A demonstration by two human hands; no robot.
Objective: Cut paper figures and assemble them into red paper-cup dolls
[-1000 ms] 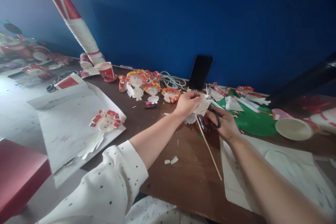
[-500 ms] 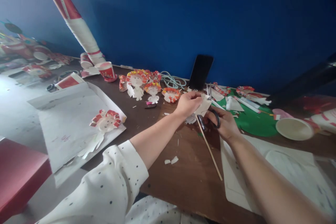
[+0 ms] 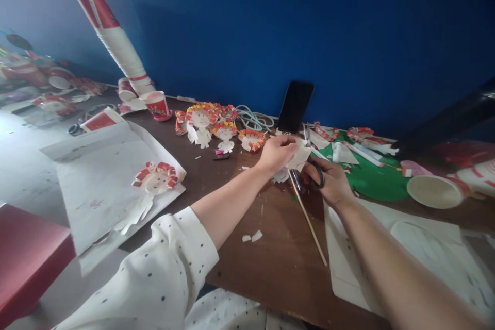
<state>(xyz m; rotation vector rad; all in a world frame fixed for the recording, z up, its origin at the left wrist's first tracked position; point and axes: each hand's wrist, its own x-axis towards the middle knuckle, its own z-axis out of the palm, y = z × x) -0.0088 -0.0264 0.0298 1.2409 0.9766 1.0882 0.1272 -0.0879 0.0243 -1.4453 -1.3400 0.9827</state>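
Note:
Between the thumb and fingers of my left hand (image 3: 277, 153) is a small piece of white paper (image 3: 299, 156), held up above the brown table (image 3: 247, 268). My right hand (image 3: 333, 183) is closed around the dark handles of a pair of scissors (image 3: 318, 174); the blades are mostly hidden by the paper and fingers, with a metal tip showing above the paper. Beneath my hands lie a thin wooden stick (image 3: 311, 227) and some white paper cutouts (image 3: 281, 175). A few paper scraps (image 3: 257, 236) rest nearer to me.
Paper figures with red-and-yellow hair (image 3: 201, 119) stand behind, beside a coiled pale cable (image 3: 253, 117). A black phone (image 3: 296, 105) leans on the blue wall. Paper cups (image 3: 156, 105) are at the left. A green sheet (image 3: 381, 180) and a cup (image 3: 435, 191) are at the right.
Almost nothing differs. Both hands keep the same place, and the scissors and paper have shifted very slightly at most.

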